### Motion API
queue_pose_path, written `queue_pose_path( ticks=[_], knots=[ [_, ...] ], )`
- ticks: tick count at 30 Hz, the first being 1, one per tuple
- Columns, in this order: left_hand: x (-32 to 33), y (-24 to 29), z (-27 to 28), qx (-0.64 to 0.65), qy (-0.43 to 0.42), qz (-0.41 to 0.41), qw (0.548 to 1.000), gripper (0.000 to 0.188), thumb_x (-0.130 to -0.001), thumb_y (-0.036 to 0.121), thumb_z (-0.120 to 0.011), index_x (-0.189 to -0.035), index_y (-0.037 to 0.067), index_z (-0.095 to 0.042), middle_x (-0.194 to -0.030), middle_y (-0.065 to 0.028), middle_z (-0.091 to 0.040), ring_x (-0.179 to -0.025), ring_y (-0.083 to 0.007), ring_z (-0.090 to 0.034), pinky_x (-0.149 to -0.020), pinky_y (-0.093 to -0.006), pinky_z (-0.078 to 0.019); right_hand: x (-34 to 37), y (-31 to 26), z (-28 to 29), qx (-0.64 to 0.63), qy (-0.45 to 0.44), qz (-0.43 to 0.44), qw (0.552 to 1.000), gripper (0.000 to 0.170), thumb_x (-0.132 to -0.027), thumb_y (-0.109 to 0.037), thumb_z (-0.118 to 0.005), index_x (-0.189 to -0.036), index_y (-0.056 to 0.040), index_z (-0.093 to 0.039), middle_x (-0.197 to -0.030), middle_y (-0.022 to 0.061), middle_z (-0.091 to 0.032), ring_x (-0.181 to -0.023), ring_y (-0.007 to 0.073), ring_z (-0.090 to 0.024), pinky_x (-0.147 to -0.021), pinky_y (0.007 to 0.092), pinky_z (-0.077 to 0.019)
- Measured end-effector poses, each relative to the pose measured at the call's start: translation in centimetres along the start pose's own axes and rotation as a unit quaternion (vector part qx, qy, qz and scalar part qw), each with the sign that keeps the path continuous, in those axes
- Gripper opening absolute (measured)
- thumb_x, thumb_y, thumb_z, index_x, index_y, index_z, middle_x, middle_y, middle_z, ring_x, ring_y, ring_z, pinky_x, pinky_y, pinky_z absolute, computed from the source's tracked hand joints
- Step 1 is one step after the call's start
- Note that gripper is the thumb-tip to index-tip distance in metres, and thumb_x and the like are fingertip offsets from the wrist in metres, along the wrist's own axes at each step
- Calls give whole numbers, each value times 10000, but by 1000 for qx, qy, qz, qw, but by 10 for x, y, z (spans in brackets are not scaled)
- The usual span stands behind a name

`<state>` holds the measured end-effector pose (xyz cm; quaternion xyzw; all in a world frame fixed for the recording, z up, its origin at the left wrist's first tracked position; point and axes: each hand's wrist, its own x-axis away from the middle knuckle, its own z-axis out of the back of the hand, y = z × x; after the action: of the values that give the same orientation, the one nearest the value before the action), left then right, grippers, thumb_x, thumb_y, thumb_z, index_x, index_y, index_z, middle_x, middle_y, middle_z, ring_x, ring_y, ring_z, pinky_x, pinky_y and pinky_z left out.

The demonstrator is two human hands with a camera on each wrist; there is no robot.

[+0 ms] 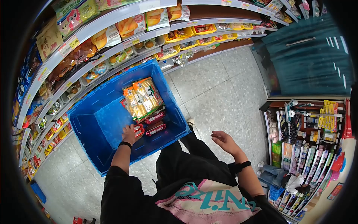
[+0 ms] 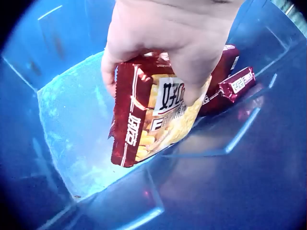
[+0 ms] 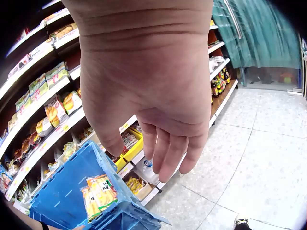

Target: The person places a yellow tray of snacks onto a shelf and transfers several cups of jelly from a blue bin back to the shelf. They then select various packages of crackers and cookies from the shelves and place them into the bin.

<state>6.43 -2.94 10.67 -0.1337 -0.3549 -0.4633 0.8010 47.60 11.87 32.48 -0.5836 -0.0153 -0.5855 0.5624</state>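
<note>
A blue plastic crate (image 1: pixel 84 123) stands on the floor before me, and my left hand (image 1: pixel 128 135) reaches down inside it. In the left wrist view that hand (image 2: pixel 168 38) grips a dark red snack packet (image 2: pixel 158 115) with a yellow food picture, thumb on the near face and fingers behind. More dark red packets (image 1: pixel 155 117) lie beside it in the crate. Next to them lie yellow and white snack bags (image 1: pixel 141 98) with orange and green edges. My right hand (image 1: pixel 223 141) hangs in the air right of the crate, fingers loosely bent and holding nothing.
Shelves (image 1: pixel 123 44) with packaged food and yellow trays (image 1: pixel 188 44) curve along the left and back. Teal strip curtains (image 1: pixel 309 59) hang at the far right. A second rack (image 1: pixel 304 156) stands at right, with another person (image 1: pixel 278 175) near it. Grey tiles (image 1: pixel 220 89) cover the floor.
</note>
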Motion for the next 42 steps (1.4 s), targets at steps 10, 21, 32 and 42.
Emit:
queue_pose_path(
  ticks=[10, 21, 32, 42],
  knots=[
    [2, -24, 9, -66, -2, -219, 974, 651, -671, 73, -755, -1241, 205, -470, -1241, -88, -409, -1227, -296, -381, -963, -491, -406, -1, -9, 2, -2, 0, 14, 1000, 387, -919, -184, -596, -1248, 1, -509, -1175, 151, -604, -1096, 237, -578, -945, 336, -455],
    [-21, 4, -24, 121, 37, -37, 991, 805, -614, 155, -817, -1286, 159, -375, -1245, -163, -392, -1171, -384, -400, -987, -470, -396, 3, -2, 3, 0, 10, 11, 1000, 401, -915, -204, -604, -1250, -2, -511, -1174, 150, -606, -1083, 234, -585, -930, 336, -464],
    [-3, -8, -5, 151, -119, -23, 981, 980, -587, 404, -844, -1405, 171, -356, -1381, -205, -311, -1296, -396, -292, -1095, -429, -281, 1, -5, 3, 2, 6, 21, 1000, 410, -914, -215, -606, -1250, 0, -511, -1169, 145, -609, -1074, 234, -590, -927, 337, -467],
    [41, 3, 44, 360, -192, 70, 910, 929, -782, 360, -722, -1446, 9, -176, -1421, -201, -386, -1302, -353, -383, -1026, -395, -380, -3, -10, 10, -7, 15, 49, 999, 414, -908, -220, -613, -1238, 11, -517, -1162, 149, -610, -1059, 245, -602, -914, 337, -478]
  ],
)
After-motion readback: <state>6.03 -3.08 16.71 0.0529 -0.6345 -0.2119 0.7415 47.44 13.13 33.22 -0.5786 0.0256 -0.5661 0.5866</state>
